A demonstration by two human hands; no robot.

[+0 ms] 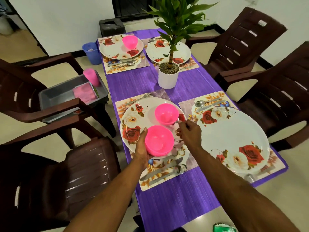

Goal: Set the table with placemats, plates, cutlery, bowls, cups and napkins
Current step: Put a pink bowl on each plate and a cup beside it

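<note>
Left hand (142,146) grips stacked pink bowls (158,140) over the floral plate (133,121), right hand (189,134) loosely curled and holding nothing; a tilted stack could slide off.

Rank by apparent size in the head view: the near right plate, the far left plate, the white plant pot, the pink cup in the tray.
1. Near right plate, though nearness inflates it; the plates may match.
2. Far left plate.
3. White plant pot.
4. Pink cup.
</note>
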